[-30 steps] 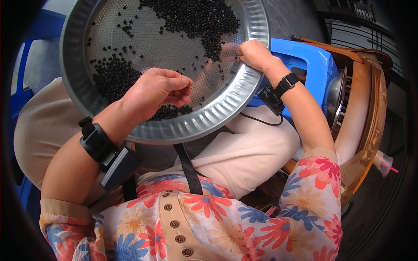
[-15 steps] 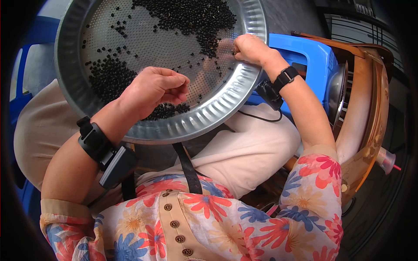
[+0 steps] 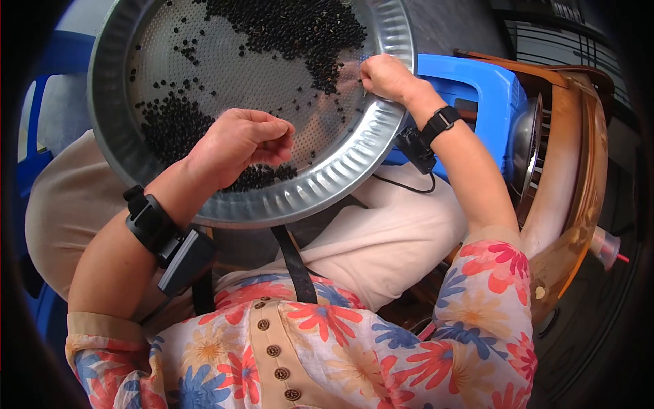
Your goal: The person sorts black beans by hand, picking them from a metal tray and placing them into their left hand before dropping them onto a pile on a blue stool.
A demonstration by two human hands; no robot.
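Observation:
A round metal sieve (image 3: 347,167) with a perforated bottom and fluted rim lies over my lap. Black beans (image 3: 293,31) form a large pile at its far side, and a smaller pile of black beans (image 3: 170,126) sits at the left. Single beans are scattered between. My left hand (image 3: 245,140) hovers above the near-left part of the sieve, thumb and fingers pinched together; what they hold, if anything, is hidden. At the right rim is my right hand (image 3: 388,76), its fingers curled closed over the sieve's inner edge. Its fingertips are partly hidden, so their contents do not show.
A blue plastic stool (image 3: 477,88) stands to the right, with a metal bowl (image 3: 524,146) beside it. Further right is a wooden chair (image 3: 579,170) and a clear cup (image 3: 603,247) with a red straw. A blue chair (image 3: 68,48) is at the left. A cable (image 3: 402,185) hangs from the right wrist device.
My right hand has shifted slightly left along the rim, still closed. My left hand stays nearly in place, pinched. The bean piles look the same.

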